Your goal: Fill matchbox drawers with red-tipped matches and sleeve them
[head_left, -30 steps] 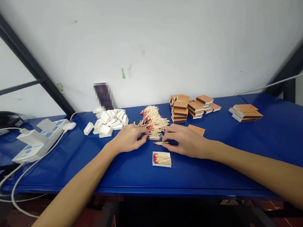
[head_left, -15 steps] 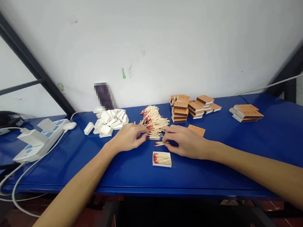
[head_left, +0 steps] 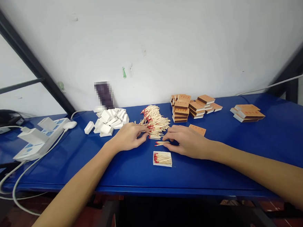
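Note:
A loose pile of red-tipped matches (head_left: 156, 121) lies in the middle of the blue table. At the pile's lower left edge is my left hand (head_left: 131, 136), thumb and index fingertips close together by the match heads; whatever is between them is hidden. My right hand (head_left: 187, 141) has its thumb and index finger closed around the tail ends of a few matches (head_left: 158, 143) lying on the table, heads pointing left. Just below them sits an open white matchbox tray (head_left: 162, 159), holding several matches with their heads to the left.
White empty trays (head_left: 110, 120) are heaped at left. Orange-brown matchboxes (head_left: 181, 108) are stacked behind my right hand, with more boxes (head_left: 248, 112) farther right. A flat orange sleeve (head_left: 197, 129) lies beside the right hand. A white power strip (head_left: 43, 138) with cables is on the left.
Both hands stay nearly in place. The whole view has shifted very slightly; the right fingers are still at the small group of matches.

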Demonstrator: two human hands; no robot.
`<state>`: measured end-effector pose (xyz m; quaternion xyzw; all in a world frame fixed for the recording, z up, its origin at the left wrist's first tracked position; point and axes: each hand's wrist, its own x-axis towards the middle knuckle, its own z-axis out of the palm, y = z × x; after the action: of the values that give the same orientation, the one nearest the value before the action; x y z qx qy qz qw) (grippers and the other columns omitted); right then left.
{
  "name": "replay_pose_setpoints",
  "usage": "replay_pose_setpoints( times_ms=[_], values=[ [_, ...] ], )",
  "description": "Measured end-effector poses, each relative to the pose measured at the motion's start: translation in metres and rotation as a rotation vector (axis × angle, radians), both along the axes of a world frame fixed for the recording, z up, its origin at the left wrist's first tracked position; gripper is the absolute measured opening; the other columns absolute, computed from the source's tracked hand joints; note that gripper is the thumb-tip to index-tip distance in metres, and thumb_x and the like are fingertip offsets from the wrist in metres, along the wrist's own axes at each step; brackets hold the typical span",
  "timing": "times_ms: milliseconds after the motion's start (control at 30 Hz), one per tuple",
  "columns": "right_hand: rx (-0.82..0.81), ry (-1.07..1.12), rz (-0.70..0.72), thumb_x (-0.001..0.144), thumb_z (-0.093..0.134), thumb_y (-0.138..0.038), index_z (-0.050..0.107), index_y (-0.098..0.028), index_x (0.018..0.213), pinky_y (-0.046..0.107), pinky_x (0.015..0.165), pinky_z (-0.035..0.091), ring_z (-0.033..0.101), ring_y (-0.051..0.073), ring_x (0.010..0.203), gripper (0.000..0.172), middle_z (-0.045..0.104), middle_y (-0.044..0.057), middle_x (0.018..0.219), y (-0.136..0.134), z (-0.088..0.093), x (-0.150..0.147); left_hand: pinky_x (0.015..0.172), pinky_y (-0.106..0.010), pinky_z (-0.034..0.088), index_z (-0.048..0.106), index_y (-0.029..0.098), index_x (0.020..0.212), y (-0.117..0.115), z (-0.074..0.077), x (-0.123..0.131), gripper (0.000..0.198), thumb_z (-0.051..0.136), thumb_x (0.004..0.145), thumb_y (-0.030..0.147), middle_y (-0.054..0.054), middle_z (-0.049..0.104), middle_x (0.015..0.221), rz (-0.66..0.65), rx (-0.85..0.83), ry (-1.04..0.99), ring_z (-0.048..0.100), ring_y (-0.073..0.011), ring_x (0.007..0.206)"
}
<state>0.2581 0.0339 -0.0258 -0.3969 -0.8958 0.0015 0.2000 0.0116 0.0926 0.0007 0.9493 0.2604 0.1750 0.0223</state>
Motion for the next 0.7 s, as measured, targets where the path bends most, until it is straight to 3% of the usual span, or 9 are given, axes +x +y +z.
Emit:
replay_pose_setpoints(
  times_ms=[300, 700],
  values=[
    [-0.021, 0.015, 0.036, 0.095, 0.049, -0.021, 0.068, -0.018, 0.091, 0.03, 0.069, 0.041, 0.058, 0.019, 0.078, 0.019, 0.065, 0.005, 0.084, 0.002, 0.0, 0.002, 0.06, -0.025, 0.037, 0.071, 0.018, 0.092, -0.009, 0.001, 0.007, 0.025, 0.061, 0.085, 0.04, 0.004, 0.054, 0.057, -0.031, -0.097, 0.068, 0.049, -0.0102, 0.053],
    [-0.045, 0.034, 0.041, 0.096, 0.049, -0.022, 0.066, -0.018, 0.09, 0.03, 0.069, 0.041, 0.057, 0.018, 0.077, 0.019, 0.065, 0.005, 0.084, 0.002, -0.001, 0.002, 0.062, -0.024, 0.038, 0.072, 0.019, 0.093, -0.012, 0.0, 0.012, 0.022, 0.061, 0.088, 0.038, 0.004, 0.057, 0.06, -0.062, -0.129, 0.084, 0.052, -0.01, 0.056]
  ],
)
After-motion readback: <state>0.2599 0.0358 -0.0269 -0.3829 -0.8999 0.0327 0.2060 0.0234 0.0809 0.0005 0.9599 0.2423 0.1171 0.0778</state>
